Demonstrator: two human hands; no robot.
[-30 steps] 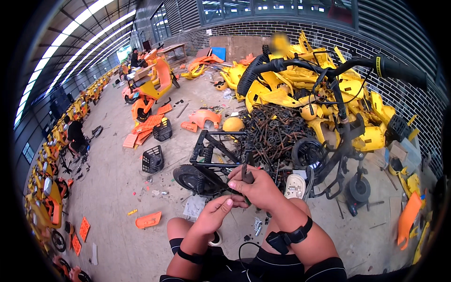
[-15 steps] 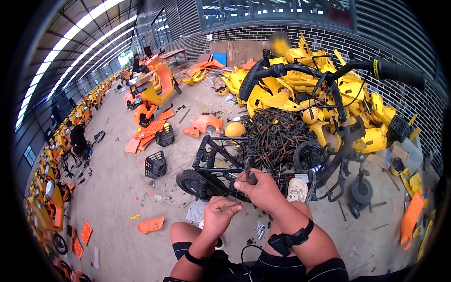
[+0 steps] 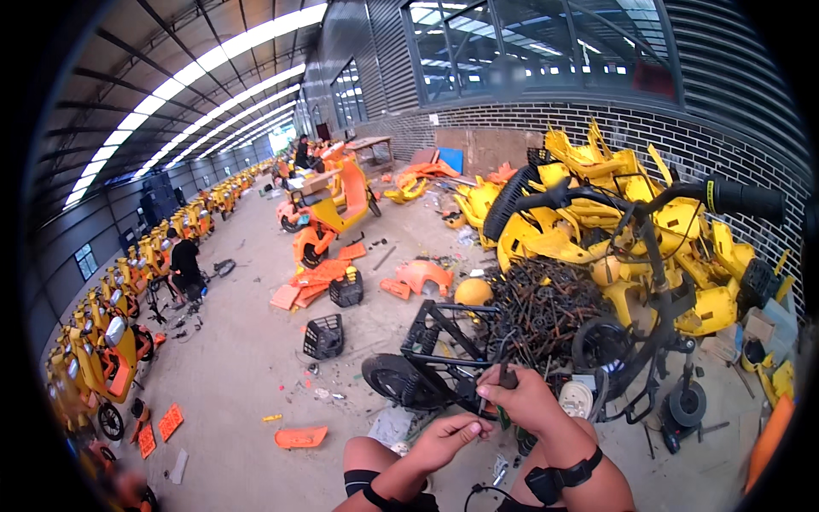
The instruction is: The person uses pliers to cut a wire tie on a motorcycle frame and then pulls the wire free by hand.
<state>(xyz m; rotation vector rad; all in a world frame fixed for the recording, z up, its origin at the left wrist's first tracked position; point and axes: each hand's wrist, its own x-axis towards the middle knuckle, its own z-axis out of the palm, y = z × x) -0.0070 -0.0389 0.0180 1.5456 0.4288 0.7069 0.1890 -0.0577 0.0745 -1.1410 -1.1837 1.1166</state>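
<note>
My right hand (image 3: 527, 401) is closed around a dark-handled tool (image 3: 508, 376), whose kind I cannot make out; a bit of green shows below the fingers. Close beside it, my left hand (image 3: 448, 439) has thumb and fingers pinched together, and what lies between them is too small to tell. Both hands are over the rear part of a stripped black scooter frame (image 3: 426, 333) with a black rear wheel (image 3: 392, 380). Its bare handlebar (image 3: 636, 205) rises at the right, cables hanging from it.
Dark metal parts (image 3: 546, 311) lie heaped beyond the frame, with yellow body panels (image 3: 589, 230) piled by the brick wall. A black basket (image 3: 323, 337) and an orange panel (image 3: 300, 438) lie on the floor. Another person (image 3: 183, 263) crouches at the left near rows of yellow scooters.
My view has swung left and up, so the scene sits lower and further right. My hands stay close together, the right one still on the dark-handled tool.
</note>
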